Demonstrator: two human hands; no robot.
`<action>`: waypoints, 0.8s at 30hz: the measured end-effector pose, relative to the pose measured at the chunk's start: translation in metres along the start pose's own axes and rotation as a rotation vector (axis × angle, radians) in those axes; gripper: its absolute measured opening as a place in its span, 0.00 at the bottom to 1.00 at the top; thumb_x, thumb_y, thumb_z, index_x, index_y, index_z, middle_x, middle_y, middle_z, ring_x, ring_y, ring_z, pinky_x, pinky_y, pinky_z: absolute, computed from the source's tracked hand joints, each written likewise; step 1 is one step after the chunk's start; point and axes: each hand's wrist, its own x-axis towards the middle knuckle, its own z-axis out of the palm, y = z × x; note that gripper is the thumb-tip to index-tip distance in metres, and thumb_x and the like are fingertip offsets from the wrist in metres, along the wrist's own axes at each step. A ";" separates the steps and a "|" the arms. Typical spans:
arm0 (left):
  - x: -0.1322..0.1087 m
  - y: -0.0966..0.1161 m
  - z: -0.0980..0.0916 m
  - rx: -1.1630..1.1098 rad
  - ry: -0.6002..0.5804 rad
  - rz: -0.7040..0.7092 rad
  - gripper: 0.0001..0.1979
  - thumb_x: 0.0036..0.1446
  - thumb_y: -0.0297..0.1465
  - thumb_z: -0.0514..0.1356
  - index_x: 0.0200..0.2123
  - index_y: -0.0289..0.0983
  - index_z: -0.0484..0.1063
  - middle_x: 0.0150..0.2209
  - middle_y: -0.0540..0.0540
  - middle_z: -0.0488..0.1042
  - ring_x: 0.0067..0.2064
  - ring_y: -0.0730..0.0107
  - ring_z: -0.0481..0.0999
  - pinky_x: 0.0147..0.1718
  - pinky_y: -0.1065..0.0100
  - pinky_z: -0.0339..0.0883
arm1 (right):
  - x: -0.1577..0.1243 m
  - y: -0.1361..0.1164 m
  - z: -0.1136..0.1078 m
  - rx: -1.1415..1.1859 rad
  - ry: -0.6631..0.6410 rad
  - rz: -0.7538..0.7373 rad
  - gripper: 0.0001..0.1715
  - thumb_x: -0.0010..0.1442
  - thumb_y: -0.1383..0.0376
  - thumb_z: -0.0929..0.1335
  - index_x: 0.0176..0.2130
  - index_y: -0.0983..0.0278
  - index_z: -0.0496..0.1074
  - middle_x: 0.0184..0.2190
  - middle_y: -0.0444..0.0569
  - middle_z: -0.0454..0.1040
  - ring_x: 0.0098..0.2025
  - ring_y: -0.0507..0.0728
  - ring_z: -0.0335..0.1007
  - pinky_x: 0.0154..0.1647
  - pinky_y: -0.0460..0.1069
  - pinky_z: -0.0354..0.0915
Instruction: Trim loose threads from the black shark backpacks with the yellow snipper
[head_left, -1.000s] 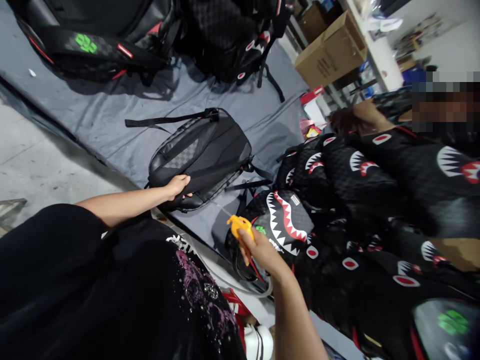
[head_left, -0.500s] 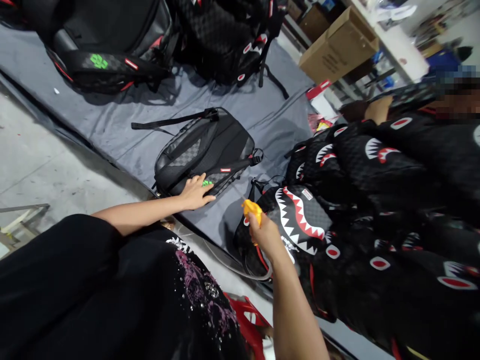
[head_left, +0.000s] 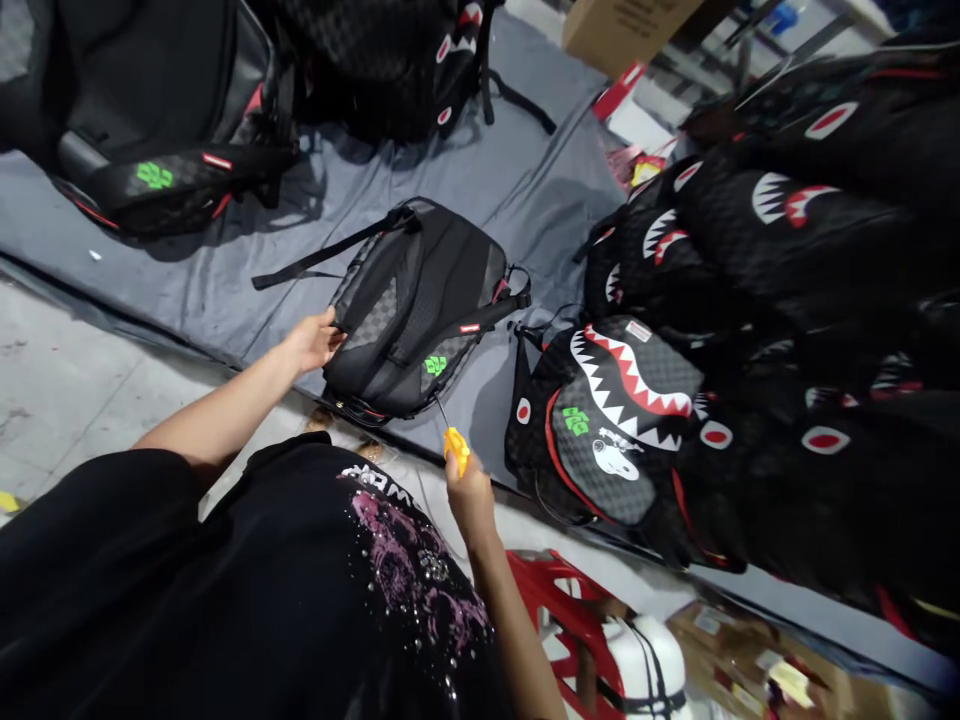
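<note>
A black-and-grey checkered backpack [head_left: 420, 290] lies strap side up on grey cloth, a green print and a small red label on its strap. My left hand [head_left: 315, 340] grips its left side edge, fingers partly hidden against it. My right hand [head_left: 471, 490] is closed around a yellow air blow gun [head_left: 456, 450]. The gun's thin metal nozzle points at the backpack's lower edge, by the green print; whether the tip touches is too small to tell.
Shark-mouth backpacks [head_left: 630, 400] are piled along the right. Two larger backpacks [head_left: 172, 100] stand at the back left on the grey cloth [head_left: 540, 100]. A cardboard box [head_left: 630, 30] is beyond. Below the table edge is a red stool [head_left: 555, 590].
My left hand has moved from the green print to the backpack's left edge. My right hand has brought the blow gun leftward, from beside the shark backpack to this one.
</note>
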 end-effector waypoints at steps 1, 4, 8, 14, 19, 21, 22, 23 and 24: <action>0.000 0.000 -0.001 0.006 -0.051 -0.033 0.20 0.67 0.42 0.50 0.42 0.31 0.71 0.27 0.42 0.75 0.27 0.65 0.76 0.28 0.67 0.72 | 0.005 -0.008 0.008 0.061 -0.008 0.004 0.27 0.68 0.56 0.59 0.55 0.70 0.72 0.38 0.61 0.80 0.42 0.64 0.79 0.41 0.52 0.70; 0.002 -0.005 0.000 0.000 -0.149 -0.103 0.20 0.66 0.41 0.51 0.46 0.30 0.71 0.31 0.39 0.78 0.30 0.61 0.79 0.33 0.63 0.75 | 0.021 -0.041 0.026 0.244 -0.064 -0.055 0.27 0.67 0.57 0.60 0.58 0.70 0.70 0.45 0.59 0.79 0.47 0.62 0.77 0.48 0.51 0.70; 0.009 -0.012 -0.002 0.008 -0.280 -0.162 0.20 0.65 0.43 0.53 0.47 0.32 0.70 0.34 0.38 0.80 0.35 0.57 0.82 0.41 0.57 0.76 | 0.026 -0.074 0.033 0.219 -0.062 -0.107 0.27 0.69 0.57 0.59 0.60 0.66 0.68 0.47 0.56 0.79 0.48 0.60 0.77 0.50 0.51 0.69; 0.026 -0.005 -0.016 -0.054 -0.430 -0.213 0.25 0.67 0.48 0.47 0.46 0.33 0.71 0.38 0.36 0.81 0.43 0.54 0.83 0.49 0.53 0.74 | -0.001 -0.064 0.032 -0.221 0.092 0.215 0.22 0.71 0.57 0.58 0.53 0.69 0.69 0.34 0.59 0.79 0.37 0.62 0.79 0.36 0.50 0.67; 0.034 -0.002 -0.016 -0.024 -0.551 -0.218 0.29 0.67 0.48 0.46 0.55 0.30 0.68 0.43 0.34 0.81 0.47 0.53 0.81 0.53 0.52 0.70 | 0.000 -0.068 0.046 -0.253 0.124 0.259 0.21 0.72 0.57 0.58 0.50 0.68 0.69 0.34 0.57 0.79 0.36 0.60 0.78 0.32 0.47 0.63; 0.033 -0.001 -0.015 -0.011 -0.554 -0.194 0.30 0.67 0.48 0.45 0.57 0.30 0.67 0.42 0.34 0.81 0.47 0.53 0.82 0.54 0.53 0.70 | 0.001 -0.071 0.048 -0.237 0.118 0.260 0.20 0.72 0.57 0.58 0.50 0.68 0.68 0.35 0.56 0.79 0.37 0.60 0.78 0.32 0.47 0.62; 0.032 0.000 -0.015 -0.008 -0.558 -0.181 0.31 0.68 0.48 0.44 0.57 0.29 0.67 0.42 0.34 0.81 0.47 0.53 0.82 0.54 0.53 0.70 | 0.001 -0.073 0.048 -0.222 0.114 0.262 0.20 0.72 0.57 0.58 0.50 0.68 0.68 0.35 0.56 0.79 0.37 0.60 0.78 0.32 0.47 0.62; 0.031 0.001 -0.015 -0.005 -0.566 -0.173 0.32 0.68 0.48 0.44 0.57 0.29 0.67 0.42 0.34 0.81 0.47 0.53 0.82 0.54 0.53 0.70 | 0.000 -0.074 0.047 -0.206 0.108 0.269 0.20 0.72 0.57 0.57 0.50 0.67 0.68 0.35 0.56 0.79 0.37 0.60 0.78 0.32 0.48 0.62; 0.030 0.002 -0.015 -0.002 -0.579 -0.169 0.32 0.68 0.48 0.43 0.58 0.28 0.67 0.42 0.33 0.81 0.47 0.53 0.82 0.54 0.54 0.70 | -0.001 -0.075 0.047 -0.191 0.101 0.279 0.20 0.72 0.57 0.57 0.50 0.67 0.68 0.35 0.56 0.80 0.37 0.60 0.78 0.33 0.48 0.62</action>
